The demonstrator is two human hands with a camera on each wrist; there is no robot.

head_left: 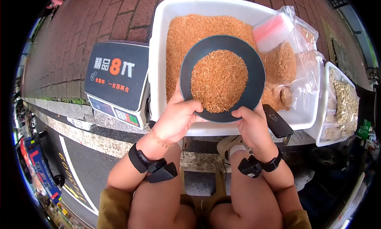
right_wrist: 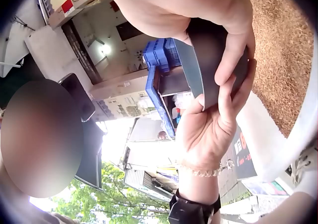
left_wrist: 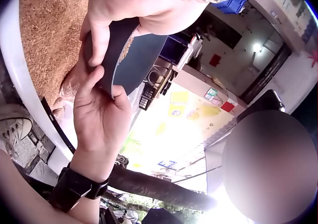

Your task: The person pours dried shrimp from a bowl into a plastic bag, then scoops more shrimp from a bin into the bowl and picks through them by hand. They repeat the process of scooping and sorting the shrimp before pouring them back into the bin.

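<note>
Both hands hold a round dark grey bowl (head_left: 254, 66) over a white plastic tub (head_left: 158, 50). Small orange-brown grains (head_left: 219, 80) lie heaped in the bowl. At its near left rim, my left hand (head_left: 174, 120) grips with the thumb over the edge. My right hand (head_left: 256, 128) grips the near right rim the same way. Fingers of both hands curl beneath the bowl in the left wrist view, where the right hand (left_wrist: 102, 114) faces the camera. More loose orange-brown grains (head_left: 178, 34) fill the tub below.
Left of the tub stands a scale (head_left: 117, 74) with a dark cover. Clear plastic bags (head_left: 285, 62), some with grains, lie in the tub's right side. A black flat device (head_left: 278, 122) rests at the near right rim. Farther right, another white tub (head_left: 323, 137) holds bagged pale pieces.
</note>
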